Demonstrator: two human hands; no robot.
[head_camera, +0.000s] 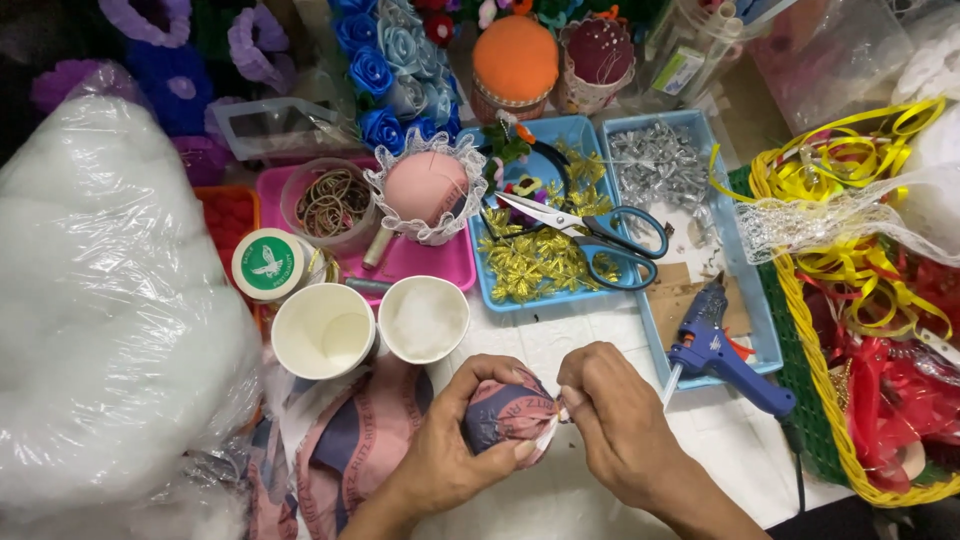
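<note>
We note a crowded craft surface (600, 340), white where bare, seen from above. At its near edge we find a stuffed fabric ball (505, 412) of pink and dark blue patterned cloth, held just above the surface. The left hand (450, 450) is closed around the ball, cupping it from the left and below with the thumb across its lower side. The right hand (615, 410) is closed in a pinch, its fingertips gripping the gathered cloth at the ball's right end. Touching the left wrist lies a loose piece of the same patterned fabric (345, 440). Just behind the hands stand two white paper cups: an empty one (322, 330) and, beside it, one filled with white stuffing (424, 318). To the left we record a large clear bag of white stuffing (100, 300). Right of the hands lies a blue glue gun (720, 355), partly on a light blue tray (765, 330). Behind the cups, a second blue tray (485, 290) holds gold bows (535, 262) and a pair of blue-handled scissors (590, 232). A pink lace-trimmed pincushion (426, 188) sits on a pink tray (440, 268). At the far right, a basket (830, 410) holds yellow ribbon (850, 160).
</note>
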